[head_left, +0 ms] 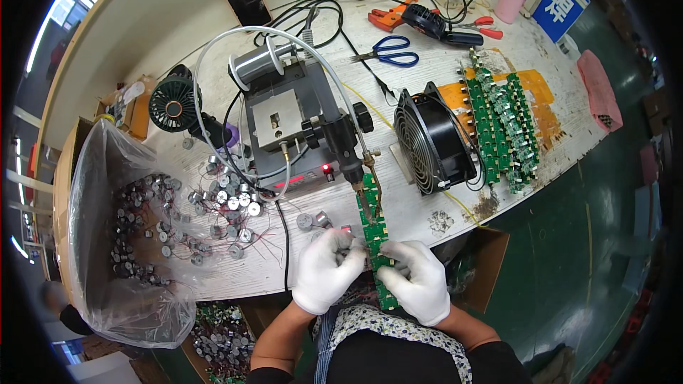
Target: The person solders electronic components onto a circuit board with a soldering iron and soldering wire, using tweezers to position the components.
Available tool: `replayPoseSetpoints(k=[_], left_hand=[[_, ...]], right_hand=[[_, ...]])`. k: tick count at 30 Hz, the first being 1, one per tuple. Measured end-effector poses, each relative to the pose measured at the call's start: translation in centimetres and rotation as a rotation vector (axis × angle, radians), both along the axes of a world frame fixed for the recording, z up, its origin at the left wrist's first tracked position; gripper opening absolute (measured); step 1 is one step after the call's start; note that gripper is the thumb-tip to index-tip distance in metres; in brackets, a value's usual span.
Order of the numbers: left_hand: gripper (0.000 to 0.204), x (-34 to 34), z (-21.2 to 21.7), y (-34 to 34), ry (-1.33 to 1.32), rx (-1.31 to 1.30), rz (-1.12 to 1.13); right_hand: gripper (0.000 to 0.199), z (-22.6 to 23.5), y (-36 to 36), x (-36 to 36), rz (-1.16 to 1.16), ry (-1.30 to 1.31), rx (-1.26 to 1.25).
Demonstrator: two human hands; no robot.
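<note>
My left hand (pixel 326 271), in a white glove, pinches a small round metal part with a red bit against the left edge of a long green circuit board strip (pixel 375 231). My right hand (pixel 418 279), also gloved, grips the strip's right side near its lower half. The strip runs from my lap up to the tip of a soldering head (pixel 353 168) on a black machine (pixel 292 124) with a wire spool. Two more small round parts (pixel 314 221) lie just left of the strip.
A clear plastic bag (pixel 117 242) at left spills several round metal parts with wires across the bench. A black fan (pixel 431 140) stands right of the strip, beside stacked green boards (pixel 501 124). Blue scissors (pixel 390 51), orange cutters and a phone lie at the back.
</note>
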State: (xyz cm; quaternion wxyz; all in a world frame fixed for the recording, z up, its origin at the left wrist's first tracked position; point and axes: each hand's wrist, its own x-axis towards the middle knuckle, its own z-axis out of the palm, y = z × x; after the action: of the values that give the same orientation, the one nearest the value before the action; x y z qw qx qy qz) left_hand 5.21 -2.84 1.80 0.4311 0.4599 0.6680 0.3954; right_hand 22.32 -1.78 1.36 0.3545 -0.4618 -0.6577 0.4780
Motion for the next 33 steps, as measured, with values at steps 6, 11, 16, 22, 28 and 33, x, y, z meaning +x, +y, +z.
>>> replayPoseSetpoints(k=[6,11,16,22,28,33], left_hand=[[0.011,-0.3,-1.7,0.1,-0.021,0.122,0.041],[0.010,0.4,-0.4,0.4,-0.241,0.031,0.121],[0.010,0.6,-0.3,0.6,-0.392,-0.059,0.147],[0.011,1.0,-1.4,0.9,-0.367,-0.028,0.202],[0.010,1.5,-0.5,1.5,-0.358,-0.023,0.226],[0.011,1.7,-0.1,1.8,-0.285,-0.026,0.236]], right_hand=[[0.033,-0.2,-0.7,0.1,-0.030,0.108,-0.170],[0.033,0.1,-0.6,0.0,-0.037,0.130,-0.184],[0.035,-0.9,-0.7,-0.1,-0.062,0.156,-0.110],[0.034,-1.4,-0.7,-0.5,-0.111,0.216,-0.184],[0.033,-1.1,-0.3,-0.7,-0.120,0.160,-0.164],[0.033,-1.2,0.0,-0.8,-0.130,0.193,-0.161]])
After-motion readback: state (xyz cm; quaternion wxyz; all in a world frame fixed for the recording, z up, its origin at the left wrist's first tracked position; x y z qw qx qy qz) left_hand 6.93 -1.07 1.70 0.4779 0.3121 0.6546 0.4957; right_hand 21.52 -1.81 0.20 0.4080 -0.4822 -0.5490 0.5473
